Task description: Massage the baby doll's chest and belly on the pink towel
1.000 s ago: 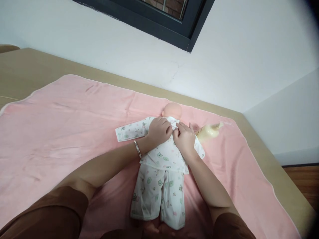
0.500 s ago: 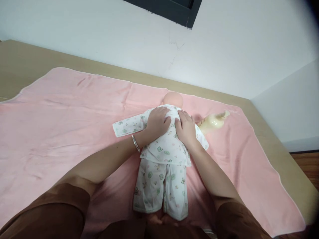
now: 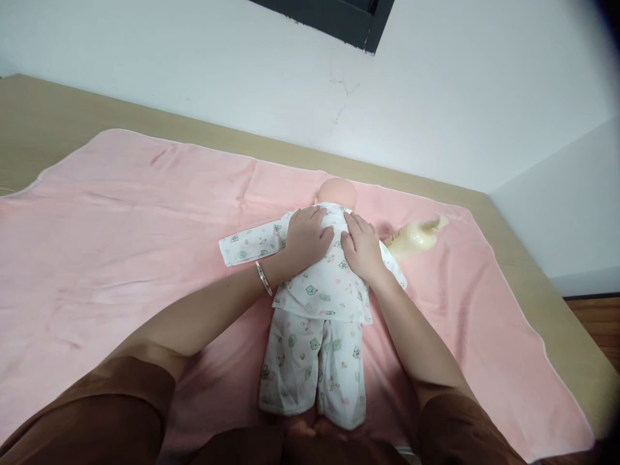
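A baby doll (image 3: 336, 192) lies on its back on a pink blanket (image 3: 121, 219), head toward the wall. It wears a white printed shirt (image 3: 320, 287) and matching trousers (image 3: 310, 368). My left hand (image 3: 306, 239), with a silver bangle on the wrist, rests on the left side of the doll's chest, fingers curled on the shirt. On the right side of the chest rests my right hand (image 3: 361, 247), fingers laid flat on the cloth. The doll's bare arm (image 3: 415, 237) sticks out to the right; the empty left sleeve (image 3: 249, 244) lies flat.
The blanket covers a tan wooden table (image 3: 43, 116) that stands against a white wall. A dark window frame (image 3: 339, 19) is above. Wooden floor (image 3: 595, 323) shows past the table's right end.
A second ago both hands pinched the shirt at the doll's collar. They now lie on the chest. The view has tilted down a little.
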Demonstrator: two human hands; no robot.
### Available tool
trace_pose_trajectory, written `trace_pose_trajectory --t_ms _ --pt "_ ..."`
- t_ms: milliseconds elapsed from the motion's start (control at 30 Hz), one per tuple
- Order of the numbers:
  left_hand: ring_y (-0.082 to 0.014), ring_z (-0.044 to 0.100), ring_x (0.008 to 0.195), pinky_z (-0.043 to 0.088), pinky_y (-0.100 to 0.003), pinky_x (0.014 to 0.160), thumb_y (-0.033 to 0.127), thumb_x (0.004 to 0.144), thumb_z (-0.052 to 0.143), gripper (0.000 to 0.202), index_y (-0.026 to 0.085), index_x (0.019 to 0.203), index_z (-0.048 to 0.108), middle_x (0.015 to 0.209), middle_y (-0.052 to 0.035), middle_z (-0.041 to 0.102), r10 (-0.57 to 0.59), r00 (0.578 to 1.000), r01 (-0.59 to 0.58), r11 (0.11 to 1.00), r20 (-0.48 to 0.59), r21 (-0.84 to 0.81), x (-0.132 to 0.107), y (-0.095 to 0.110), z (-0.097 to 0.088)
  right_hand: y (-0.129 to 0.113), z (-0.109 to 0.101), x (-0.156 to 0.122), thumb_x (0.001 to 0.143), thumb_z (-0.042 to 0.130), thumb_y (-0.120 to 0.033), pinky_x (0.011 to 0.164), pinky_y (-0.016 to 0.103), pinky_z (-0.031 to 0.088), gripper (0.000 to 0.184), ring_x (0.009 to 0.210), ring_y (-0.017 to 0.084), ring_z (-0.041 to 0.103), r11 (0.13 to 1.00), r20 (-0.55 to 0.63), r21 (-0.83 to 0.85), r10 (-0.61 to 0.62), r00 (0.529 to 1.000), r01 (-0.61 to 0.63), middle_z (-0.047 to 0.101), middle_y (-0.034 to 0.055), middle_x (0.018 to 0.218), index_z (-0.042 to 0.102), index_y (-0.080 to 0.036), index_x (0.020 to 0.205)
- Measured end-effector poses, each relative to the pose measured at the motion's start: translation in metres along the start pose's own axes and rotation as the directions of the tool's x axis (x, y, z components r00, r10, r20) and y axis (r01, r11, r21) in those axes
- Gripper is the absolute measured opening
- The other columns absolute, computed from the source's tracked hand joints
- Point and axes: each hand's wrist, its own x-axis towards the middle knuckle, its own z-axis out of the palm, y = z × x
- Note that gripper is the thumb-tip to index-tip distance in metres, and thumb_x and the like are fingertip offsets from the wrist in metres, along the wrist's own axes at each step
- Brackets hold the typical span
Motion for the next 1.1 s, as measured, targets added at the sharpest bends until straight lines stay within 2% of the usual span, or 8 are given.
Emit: trace_pose_trajectory --t_ms 133,333,467,567,633,733,900,1100 --pt "-0.0288 0.062 0.111 0.045 -0.047 0.103 0.023 0.083 0.051 0.032 0.017 0.113 0.064 0.113 -0.0107 0.071 0.038 0.999 -0.039 0.998 -0.005 -0.040 0.001 -0.003 -0.001 -0.005 -0.006 -0.002 0.100 0.028 -0.025 0.115 0.055 0.031 0.052 0.143 0.030 0.040 0.998 0.016 -0.047 -0.046 0.999 0.047 0.046 0.0171 0.153 0.043 -0.014 0.149" --pt "-0.0261 0.064 0.094 0.049 -0.041 0.088 0.023 0.086 0.051 0.014 0.020 0.081 0.065 0.087 -0.0074 0.071 0.068 0.994 -0.064 0.997 -0.082 0.050 -0.006 0.004 -0.010 -0.031 -0.014 -0.018 0.104 0.028 -0.028 0.113 0.055 0.031 0.051 0.132 0.038 0.052 0.967 -0.023 -0.256 -0.021 1.000 0.015 0.058 0.0265 0.139 0.049 -0.002 0.142" --pt "-0.0284 0.063 0.103 0.047 -0.044 0.093 0.023 0.086 0.050 0.023 0.017 0.101 0.067 0.105 -0.0106 0.072 0.048 0.998 -0.046 0.997 -0.040 0.069 -0.005 0.003 -0.008 -0.023 -0.010 -0.013 0.105 0.025 -0.041 0.115 0.055 0.030 0.059 0.141 0.039 0.042 0.983 0.011 -0.184 0.021 1.000 -0.018 0.048 0.0242 0.150 0.042 -0.003 0.148" --pt "-0.0297 0.058 0.120 0.042 -0.047 0.106 0.020 0.087 0.047 0.040 0.012 0.123 0.061 0.127 -0.0151 0.065 0.133 0.991 -0.133 0.990 0.006 0.041 -0.001 -0.001 -0.005 -0.008 -0.006 -0.006 0.105 0.026 -0.047 0.117 0.057 0.028 0.062 0.148 0.036 0.033 0.996 0.048 -0.092 -0.007 0.999 0.011 0.038 0.0203 0.158 0.034 -0.011 0.154" --pt "-0.0282 0.059 0.119 0.043 -0.046 0.105 0.020 0.088 0.044 0.040 0.013 0.124 0.062 0.126 -0.0145 0.066 0.202 0.979 -0.203 0.979 0.023 0.028 0.000 -0.004 -0.004 -0.002 -0.006 -0.003 0.105 0.026 -0.046 0.117 0.058 0.027 0.060 0.149 0.035 0.032 0.998 0.059 -0.057 -0.022 0.998 0.025 0.038 0.0193 0.159 0.034 -0.013 0.154" --pt "-0.0246 0.064 0.103 0.048 -0.041 0.095 0.021 0.090 0.044 0.030 0.017 0.105 0.068 0.107 -0.0104 0.071 0.247 0.969 -0.247 0.968 -0.008 0.032 -0.001 -0.005 -0.005 -0.006 -0.007 -0.004 0.105 0.025 -0.039 0.117 0.059 0.027 0.055 0.148 0.035 0.032 0.998 0.063 -0.051 -0.033 0.997 0.036 0.038 0.0175 0.159 0.038 -0.015 0.153" --pt "-0.0245 0.063 0.092 0.049 -0.039 0.086 0.021 0.087 0.049 0.018 0.019 0.084 0.066 0.090 -0.0085 0.069 0.207 0.975 -0.202 0.977 -0.080 0.072 -0.005 -0.002 -0.008 -0.028 -0.004 -0.013 0.103 0.027 -0.024 0.117 0.059 0.026 0.048 0.142 0.034 0.041 0.992 -0.013 -0.129 -0.011 1.000 0.009 0.046 0.0162 0.154 0.047 -0.014 0.146" --pt "-0.0283 0.059 0.105 0.046 -0.043 0.095 0.022 0.085 0.050 0.030 0.016 0.111 0.064 0.107 -0.0115 0.067 0.048 0.999 -0.049 0.992 0.011 0.117 -0.004 0.002 -0.008 -0.027 -0.004 -0.013 0.103 0.030 -0.028 0.117 0.060 0.025 0.046 0.137 0.030 0.046 0.997 -0.085 -0.069 0.038 0.996 -0.044 0.054 0.0149 0.147 0.051 -0.017 0.142"
